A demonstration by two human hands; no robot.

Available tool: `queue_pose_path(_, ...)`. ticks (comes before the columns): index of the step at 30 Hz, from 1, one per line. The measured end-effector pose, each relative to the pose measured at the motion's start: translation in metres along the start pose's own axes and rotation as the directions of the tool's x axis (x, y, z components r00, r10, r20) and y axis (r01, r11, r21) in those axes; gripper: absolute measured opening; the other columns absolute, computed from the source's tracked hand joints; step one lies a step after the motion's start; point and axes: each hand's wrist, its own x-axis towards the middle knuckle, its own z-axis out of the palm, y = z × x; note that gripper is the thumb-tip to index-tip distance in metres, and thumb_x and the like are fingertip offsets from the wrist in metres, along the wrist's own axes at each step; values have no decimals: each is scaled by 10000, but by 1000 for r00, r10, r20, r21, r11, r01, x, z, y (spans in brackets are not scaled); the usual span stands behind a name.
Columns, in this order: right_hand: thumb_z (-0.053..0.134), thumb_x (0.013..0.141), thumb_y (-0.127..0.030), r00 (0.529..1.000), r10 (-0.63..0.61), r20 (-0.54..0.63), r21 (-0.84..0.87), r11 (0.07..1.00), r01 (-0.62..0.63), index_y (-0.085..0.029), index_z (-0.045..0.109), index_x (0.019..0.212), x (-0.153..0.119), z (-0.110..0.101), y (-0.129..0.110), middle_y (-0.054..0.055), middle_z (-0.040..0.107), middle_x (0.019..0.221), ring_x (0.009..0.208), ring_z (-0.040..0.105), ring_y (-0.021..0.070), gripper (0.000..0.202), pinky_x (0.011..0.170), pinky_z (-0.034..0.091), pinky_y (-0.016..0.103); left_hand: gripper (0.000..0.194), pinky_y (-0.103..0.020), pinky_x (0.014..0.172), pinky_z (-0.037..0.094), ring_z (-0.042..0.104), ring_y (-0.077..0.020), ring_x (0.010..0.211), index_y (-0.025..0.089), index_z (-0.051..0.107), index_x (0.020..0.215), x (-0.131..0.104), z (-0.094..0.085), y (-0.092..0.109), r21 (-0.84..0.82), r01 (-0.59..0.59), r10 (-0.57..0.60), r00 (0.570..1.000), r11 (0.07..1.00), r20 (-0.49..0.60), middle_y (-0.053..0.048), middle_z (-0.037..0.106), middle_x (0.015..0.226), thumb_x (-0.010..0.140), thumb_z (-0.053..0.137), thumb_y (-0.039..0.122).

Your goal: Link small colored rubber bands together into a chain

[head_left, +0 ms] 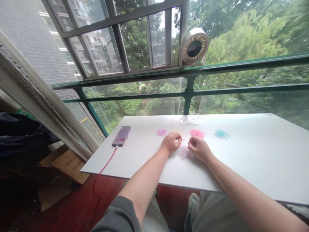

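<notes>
My left hand (172, 142) is closed, thumb and fingers curled together above the white table (253, 154). Close by on its right, my right hand (198, 148) is pinched, with a tiny pale bit at its fingertips too small to name. Below and between both hands lies a loose mixed-colour pile (182, 152) of small thin pieces, partly covered by the right hand. Beyond them sit separate piles: a purple one (161, 132), a bright pink one (196, 133), a teal one (221, 134), and a pale yellow one (178, 132) half hidden behind the left hand.
Clear round containers (194, 118) stand at the table's back edge. On the left lies a blurred-out phone-like device (122, 135) with a red cable (106, 165) hanging over the edge. A green railing (145, 96) runs behind; cardboard (70, 164) is on the floor at left.
</notes>
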Motion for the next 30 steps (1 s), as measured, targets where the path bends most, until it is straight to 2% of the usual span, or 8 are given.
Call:
queue_pose_path(10,483,692,-237,1000,0,-5,65,998,1,-196,446,614,3,3,1,-28,460,514,492,417,116,95,500,328,242,79,-278,731,443,544,-138,696,174,607,749,-2,2,-2,-7,-37,37,999,999,-16,-18,635,736,779,549,219)
queue_pose_path(17,487,719,-265,986,163,-45,48,986,-161,-187,530,656,7,0,9,4,569,611,562,497,133,110,565,379,254,105,-283,731,451,566,-144,716,173,621,772,-3,-3,-7,30,42,-40,996,999,-82,-22,645,740,789,532,227)
queue_pose_path(22,506,707,-251,982,184,54,28,982,-185,-185,624,695,8,-2,13,21,628,697,615,523,140,136,611,391,260,105,-293,775,452,576,-152,752,177,610,777,-3,-9,-10,49,101,-96,990,994,-104,-22,656,764,789,538,252)
queue_pose_path(25,538,693,-254,975,177,136,13,984,-180,-192,660,714,9,-5,12,14,643,710,624,529,138,138,624,395,258,99,-298,790,448,575,-160,759,185,617,745,3,-22,-25,65,135,-128,987,989,-100,-18,654,742,771,558,261)
queue_pose_path(30,543,715,-275,950,158,270,-26,987,-157,-197,692,766,10,-13,8,18,628,712,598,526,133,176,594,404,256,83,-314,787,445,565,-182,789,187,633,739,12,-47,-69,120,218,-200,969,969,-145,-36,656,764,745,563,231)
